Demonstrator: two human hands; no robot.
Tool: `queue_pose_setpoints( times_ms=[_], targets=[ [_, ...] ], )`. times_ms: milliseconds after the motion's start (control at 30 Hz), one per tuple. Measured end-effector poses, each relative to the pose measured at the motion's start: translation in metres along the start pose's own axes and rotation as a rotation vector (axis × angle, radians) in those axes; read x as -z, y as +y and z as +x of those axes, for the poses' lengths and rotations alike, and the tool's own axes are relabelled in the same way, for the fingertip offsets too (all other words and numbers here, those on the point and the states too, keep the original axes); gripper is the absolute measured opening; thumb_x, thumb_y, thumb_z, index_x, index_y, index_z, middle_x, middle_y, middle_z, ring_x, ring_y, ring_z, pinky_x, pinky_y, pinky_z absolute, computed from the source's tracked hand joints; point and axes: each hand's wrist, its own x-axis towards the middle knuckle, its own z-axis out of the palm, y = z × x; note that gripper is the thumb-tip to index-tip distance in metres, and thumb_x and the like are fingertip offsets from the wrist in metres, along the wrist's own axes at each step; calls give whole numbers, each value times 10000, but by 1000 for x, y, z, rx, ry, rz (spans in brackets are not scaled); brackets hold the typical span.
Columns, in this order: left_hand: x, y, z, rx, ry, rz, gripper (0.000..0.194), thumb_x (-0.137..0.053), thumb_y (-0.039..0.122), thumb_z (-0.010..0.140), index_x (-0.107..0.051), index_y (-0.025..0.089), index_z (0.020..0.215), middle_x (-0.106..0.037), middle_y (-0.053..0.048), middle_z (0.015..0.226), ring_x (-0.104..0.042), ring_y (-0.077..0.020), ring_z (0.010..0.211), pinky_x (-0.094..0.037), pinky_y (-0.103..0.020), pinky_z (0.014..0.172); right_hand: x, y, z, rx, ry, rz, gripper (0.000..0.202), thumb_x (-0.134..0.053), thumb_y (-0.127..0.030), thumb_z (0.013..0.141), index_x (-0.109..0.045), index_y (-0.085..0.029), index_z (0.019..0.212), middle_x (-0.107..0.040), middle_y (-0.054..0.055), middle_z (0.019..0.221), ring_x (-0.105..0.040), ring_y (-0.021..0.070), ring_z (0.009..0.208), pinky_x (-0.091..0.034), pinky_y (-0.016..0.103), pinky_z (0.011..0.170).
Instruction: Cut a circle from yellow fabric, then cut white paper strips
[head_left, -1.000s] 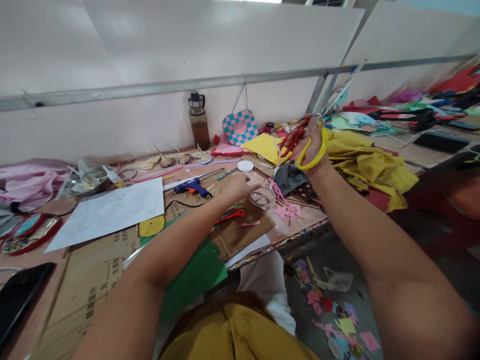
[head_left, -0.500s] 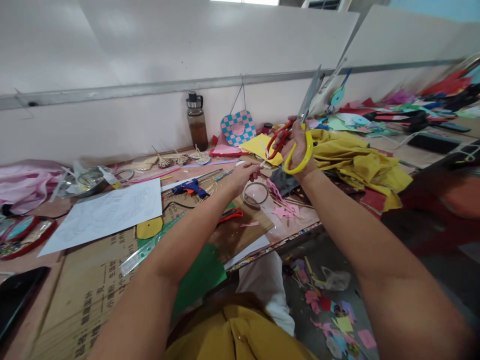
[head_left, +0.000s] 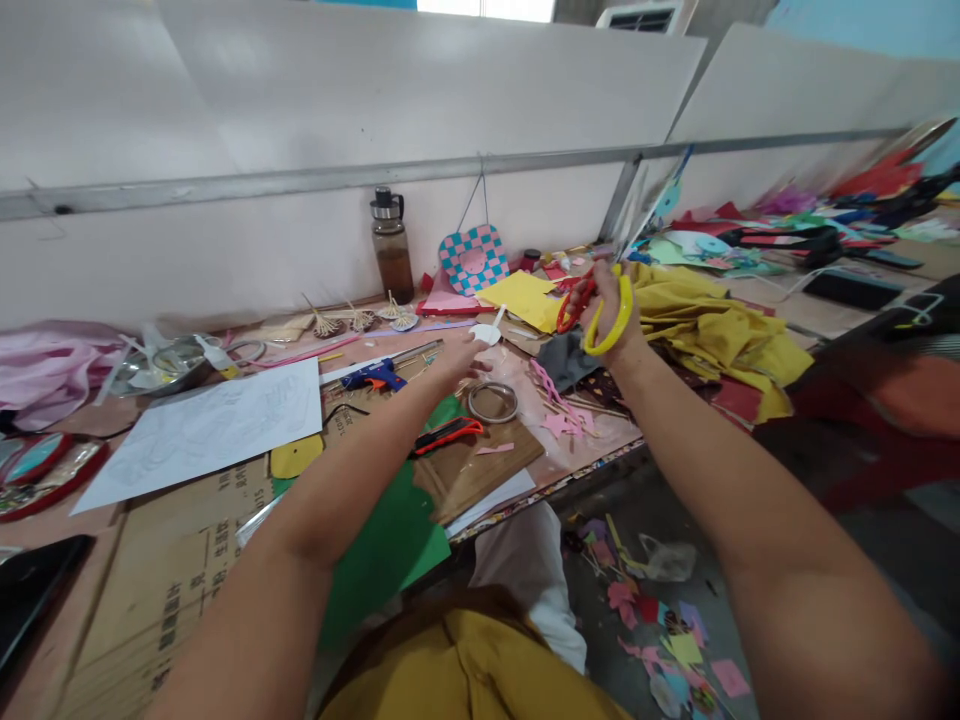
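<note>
My right hand [head_left: 606, 295] is raised over the right part of the table, its fingers around scissors [head_left: 627, 318] with a yellow and a red handle loop. Their blades are hard to make out against the background. My left hand [head_left: 459, 365] reaches low over the table, fingers apart and slightly blurred, with nothing visible in it. Just beyond those fingers is a small white paper piece [head_left: 486, 334] with a pale strip or stick. Nearer me, a tape roll [head_left: 493, 402] lies beside a red and black utility knife [head_left: 448, 436].
A blue glue gun [head_left: 373, 374] and a drawing sheet [head_left: 217, 425] lie left. At the wall stand a bottle [head_left: 392, 255] and a checkered heart-shaped bag [head_left: 474, 260]. Yellow cloth [head_left: 697, 325] is heaped right. Paper scraps [head_left: 667, 640] litter the floor.
The scissors have been lowered and turned; their blades no longer point up plainly. My left hand has drawn left and down, its fingers spreading. The white piece now shows on the table.
</note>
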Motion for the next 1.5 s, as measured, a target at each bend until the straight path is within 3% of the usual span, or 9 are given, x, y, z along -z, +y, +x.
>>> queue_pose_setpoints(
  times_ms=[267, 433, 567, 767, 867, 1000, 1233, 1333, 1500],
  targets=[
    [20, -5, -15, -72, 123, 196, 129, -733, 76, 708, -683, 163, 626, -577, 31, 586, -486, -101, 566, -349, -226, 582, -38, 22, -32, 28, -108, -233, 361, -826, -525, 736, -608, -316, 935, -531, -74, 640, -485, 102, 485, -407, 183, 377],
    [25, -8, -18, -89, 186, 112, 186, -701, 137, 776, -637, 163, 603, -531, 38, 563, -401, -82, 522, -302, -228, 535, -53, 29, -47, -11, -256, -755, 389, -784, -460, 769, -658, -241, 1066, -706, 0, 875, -646, 161, 714, -567, 284, 640],
    [35, -6, -26, -84, 162, -10, 127, -644, 200, 824, -673, 165, 705, -618, -6, 673, -462, -77, 514, -264, -217, 483, -51, 31, -62, -111, -279, -1069, 434, -774, -292, 764, -678, -155, 1164, -753, 113, 1094, -697, 242, 954, -554, 363, 859],
    [43, 0, -39, -95, 174, -154, 108, -630, 208, 796, -607, 170, 697, -646, -30, 752, -524, -80, 549, -306, -200, 477, -35, 27, -62, -252, -285, -1470, 514, -646, -296, 858, -623, -22, 1292, -693, 291, 1220, -661, 391, 1131, -509, 436, 905],
    [44, 3, -48, -106, 187, -181, 69, -601, 178, 788, -591, 171, 720, -641, -25, 756, -555, -90, 582, -347, -195, 488, -23, 25, -62, -264, -392, -1611, 491, -643, -263, 841, -645, -55, 1286, -701, 272, 1212, -648, 393, 1155, -491, 409, 912],
    [46, 7, -57, -119, 185, -202, 36, -578, 172, 800, -581, 179, 765, -648, -16, 762, -583, -101, 609, -393, -203, 514, -11, 27, -65, -271, -573, -1717, 456, -645, -293, 848, -677, -151, 1280, -748, 187, 1132, -683, 349, 1083, -489, 370, 889],
    [49, 10, -61, -142, 153, -229, 59, -584, 170, 806, -562, 180, 752, -652, -3, 748, -595, -97, 606, -366, -208, 524, -4, 20, -73, -231, -655, -1846, 476, -700, -213, 796, -699, -125, 1264, -706, 268, 1139, -618, 444, 1136, -458, 527, 929],
    [50, 11, -63, -148, 136, -233, 56, -591, 180, 800, -565, 180, 751, -657, -2, 746, -596, -98, 607, -366, -216, 536, -18, 13, -79, -95, -640, -1815, 511, -678, -223, 834, -653, -140, 1337, -603, 290, 1325, -525, 491, 1226, -437, 605, 936],
    [47, 14, -68, -162, 102, -265, 75, -619, 207, 763, -547, 189, 751, -677, -5, 767, -612, -108, 631, -375, -225, 559, -68, 21, -88, 192, -789, -1585, 627, -650, -185, 887, -514, -219, 1498, -487, 158, 1526, -448, 345, 1349, -358, 498, 1121]
  ],
)
